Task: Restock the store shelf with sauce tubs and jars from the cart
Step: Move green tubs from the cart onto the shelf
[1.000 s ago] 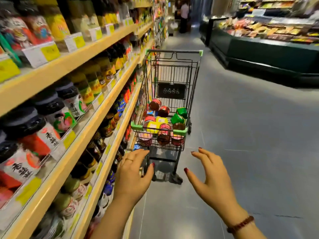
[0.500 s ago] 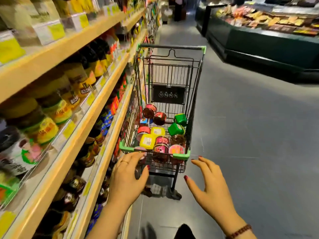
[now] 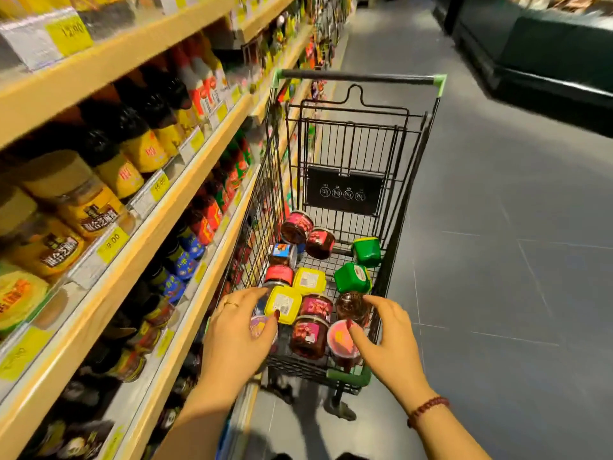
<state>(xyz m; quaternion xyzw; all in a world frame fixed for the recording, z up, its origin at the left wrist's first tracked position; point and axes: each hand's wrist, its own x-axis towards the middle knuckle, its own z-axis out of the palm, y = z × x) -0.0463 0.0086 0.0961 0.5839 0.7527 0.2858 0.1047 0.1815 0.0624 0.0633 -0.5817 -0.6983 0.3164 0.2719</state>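
Your left hand (image 3: 238,330) and right hand (image 3: 389,341) hover spread over the cart's (image 3: 351,376) near end, holding nothing; the left thumb perhaps touches a yellow tub (image 3: 285,302). Jars (image 3: 310,336) crowd its near edge. The shelf (image 3: 185,180) hugs its left side; open floor (image 3: 497,260) lies right.

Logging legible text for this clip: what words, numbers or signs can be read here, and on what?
"12.00": top-shelf price tag, blurred.
"15.00": second-shelf price tag.
"8.00": nearer price tag, same shelf; leading digit unsure.
Chinese characters on shelf jar labels: too blurred.
Four prohibition icons on cart sign: captions too small.
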